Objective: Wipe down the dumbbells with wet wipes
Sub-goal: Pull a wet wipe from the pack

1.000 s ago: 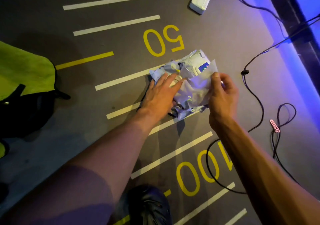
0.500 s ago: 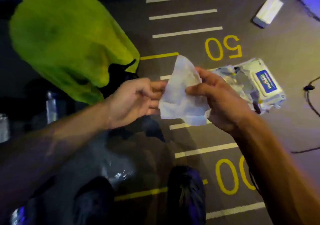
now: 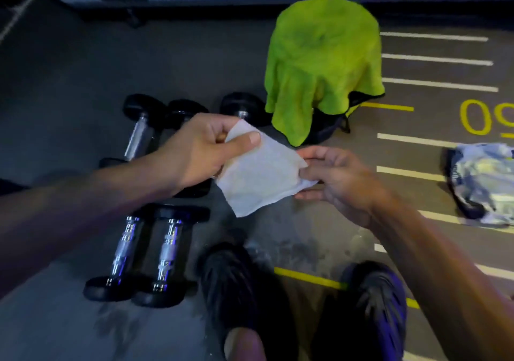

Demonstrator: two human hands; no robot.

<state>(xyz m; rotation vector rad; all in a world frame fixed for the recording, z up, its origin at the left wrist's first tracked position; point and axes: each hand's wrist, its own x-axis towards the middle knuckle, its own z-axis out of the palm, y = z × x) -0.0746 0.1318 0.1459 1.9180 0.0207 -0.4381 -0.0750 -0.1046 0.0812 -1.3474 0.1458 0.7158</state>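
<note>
A white wet wipe (image 3: 261,174) is stretched flat between my hands above the floor. My left hand (image 3: 200,149) pinches its upper left corner between thumb and fingers. My right hand (image 3: 333,177) holds its right edge with loosely bent fingers. Several black dumbbells with chrome handles lie on the floor at the left: a near pair (image 3: 144,255) by my left shoe, and others (image 3: 139,132) farther back, partly hidden by my left hand. The wet wipe pack (image 3: 484,182) lies crumpled at the right edge.
A lime green towel (image 3: 322,63) drapes over a dark bag behind the wipe. My two dark shoes (image 3: 233,285) stand at the bottom. White and yellow floor lines with the number 50 (image 3: 475,116) run at the right. A wall base crosses the top.
The wipe was pulled from the pack and is now spread between both hands. The view swung left, bringing the dumbbells into sight and the pack to the right edge.
</note>
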